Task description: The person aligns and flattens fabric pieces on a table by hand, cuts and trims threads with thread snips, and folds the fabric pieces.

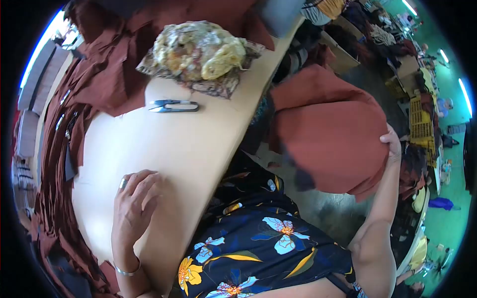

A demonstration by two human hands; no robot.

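Red-brown cloth (pixel 333 141), matt and apparently plain in weave, held up at the right of the table (pixel 164 139) in a broad, rounded fold; its edge gripped by the right hand (pixel 392 142), thumb laid over the near face, the other fingers partly hidden; the left hand (pixel 136 201) loosely open above or on the pale tabletop, back uppermost, fingers gently curled, nothing held; whether the tabletop is touched cannot be told; a metal ring (pixel 123 183) worn on one finger, a metal bangle (pixel 127 268) at the wrist; the table smooth, light tan, straight along its right edge; small snips (pixel 174 106), metallic, with a looped handle, laid flat beyond the left hand; just behind them, a crumpled bundle (pixel 198 52), glossy, yellowish and whitish, set on a patterned brown piece; matching red-brown fabric (pixel 107 74) heaped around the far left of the table, creased, and gathered in long narrow folds down the left side; the held cloth curved along its upper and right edges, smooth across its middle, a dark patch shown at its lower left; below it, a black garment (pixel 283 233) printed with white, blue and yellow flowers.
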